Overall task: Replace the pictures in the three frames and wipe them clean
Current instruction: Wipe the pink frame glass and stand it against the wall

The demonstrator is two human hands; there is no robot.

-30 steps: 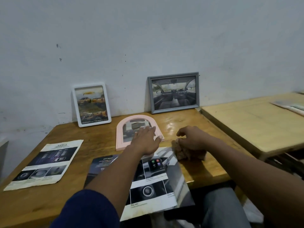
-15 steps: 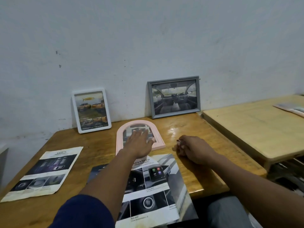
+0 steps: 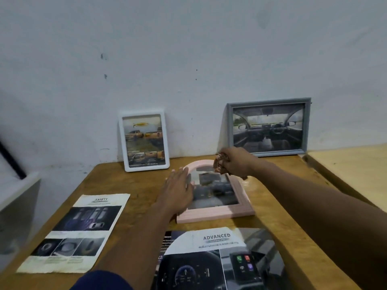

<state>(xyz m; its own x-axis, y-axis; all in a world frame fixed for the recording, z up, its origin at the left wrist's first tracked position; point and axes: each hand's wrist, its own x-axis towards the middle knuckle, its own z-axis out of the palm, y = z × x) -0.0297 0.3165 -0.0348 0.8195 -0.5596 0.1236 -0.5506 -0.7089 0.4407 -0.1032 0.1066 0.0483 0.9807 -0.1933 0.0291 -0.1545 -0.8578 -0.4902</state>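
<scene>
**Cloth poised over the far arch**

The pink arched picture frame (image 3: 215, 214) lies flat on the brown wooden table (image 3: 136, 181), straight base nearest, long axis running away. The left hand (image 3: 178, 191), fingers spread flat, pins its left side. Beyond, the right hand (image 3: 235, 163) clutches a crumpled brownish cloth (image 3: 219, 163) over the arch, so the wipe likely comes back toward the base.

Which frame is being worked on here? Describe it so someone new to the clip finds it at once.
On the wooden table against the pale wall, two frames lean upright at the back. The pink frame lies flat in front of them, under the left hand. Unlike the rectangular white frame and grey frame, its top is arched.
</scene>
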